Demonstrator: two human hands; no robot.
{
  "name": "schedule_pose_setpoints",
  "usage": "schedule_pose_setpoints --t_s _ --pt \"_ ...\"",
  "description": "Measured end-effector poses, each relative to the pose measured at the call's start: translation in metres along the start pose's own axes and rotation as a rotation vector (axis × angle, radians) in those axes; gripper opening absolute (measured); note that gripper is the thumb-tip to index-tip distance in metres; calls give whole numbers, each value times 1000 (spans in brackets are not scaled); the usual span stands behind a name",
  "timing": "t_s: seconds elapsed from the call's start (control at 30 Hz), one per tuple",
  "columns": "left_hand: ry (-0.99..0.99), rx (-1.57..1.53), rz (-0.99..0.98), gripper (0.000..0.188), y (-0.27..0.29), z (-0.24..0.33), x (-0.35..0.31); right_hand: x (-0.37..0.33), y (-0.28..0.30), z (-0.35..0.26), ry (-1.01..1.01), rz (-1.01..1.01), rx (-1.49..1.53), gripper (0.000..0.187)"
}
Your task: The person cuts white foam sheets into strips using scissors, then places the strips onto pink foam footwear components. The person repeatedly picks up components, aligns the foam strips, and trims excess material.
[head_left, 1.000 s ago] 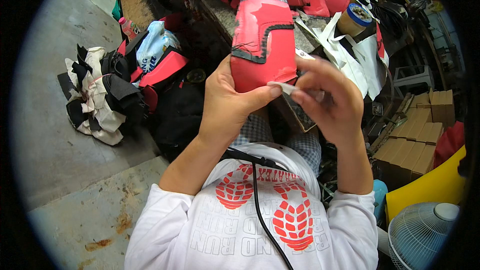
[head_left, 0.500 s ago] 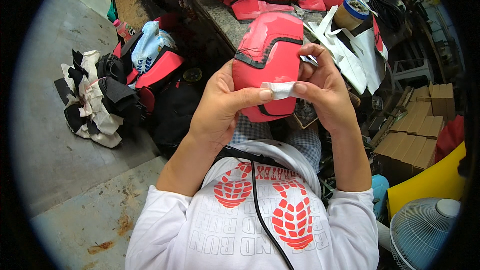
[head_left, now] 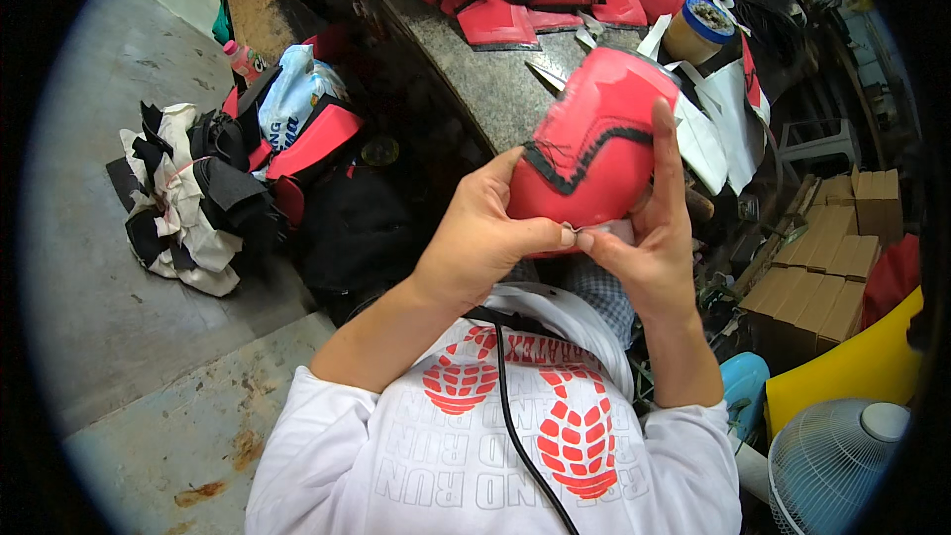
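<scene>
- Both hands hold a red shoe upper up in front of the chest, above the edge of the stone bench; a black zigzag seam runs across it.
- The left hand cups the upper's left side, its thumb and forefinger pinching the lower edge.
- The right hand props the right side with 1 long finger laid up along the shell, while thumb and forefinger pinch a pale strip at the same lower edge; the 2 pinches touch.
- To work that edge well, I judge the pinches should stay close together, so the strip goes taut without creasing the red skin.
- The propping finger steadies the shell; keep it flat, not dug in.
- Whether the strip is tape or lining I cannot tell.
- On the bench lie more red pieces, white paper patterns and a round tin; fabric scraps sit on the floor at left.
</scene>
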State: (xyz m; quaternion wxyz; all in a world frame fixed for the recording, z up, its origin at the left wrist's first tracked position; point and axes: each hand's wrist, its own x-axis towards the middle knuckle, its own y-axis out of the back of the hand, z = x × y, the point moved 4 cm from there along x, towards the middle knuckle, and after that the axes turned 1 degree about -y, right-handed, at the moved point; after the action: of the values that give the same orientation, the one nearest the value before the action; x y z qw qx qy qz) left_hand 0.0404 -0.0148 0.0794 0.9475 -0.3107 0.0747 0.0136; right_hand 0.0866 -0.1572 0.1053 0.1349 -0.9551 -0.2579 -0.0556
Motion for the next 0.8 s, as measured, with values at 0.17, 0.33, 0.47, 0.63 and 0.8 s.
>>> schedule_pose_setpoints --t_s 0.17,0.33,0.47,0.63,0.8 --pt "-187 230 8 43 1 -7 8 -9 11 7 68 85 -191 107" --pt "-342 524 161 31 8 -10 9 -4 11 20 220 94 -477 106" --pt "-440 677 260 27 22 -3 15 9 7 42 53 65 -519 103" --pt "-370 464 353 34 67 19 33 33 52 12 418 179 -1240 69" --pt "-428 505 383 42 75 33 55 43 82 10 252 16 -1507 44"
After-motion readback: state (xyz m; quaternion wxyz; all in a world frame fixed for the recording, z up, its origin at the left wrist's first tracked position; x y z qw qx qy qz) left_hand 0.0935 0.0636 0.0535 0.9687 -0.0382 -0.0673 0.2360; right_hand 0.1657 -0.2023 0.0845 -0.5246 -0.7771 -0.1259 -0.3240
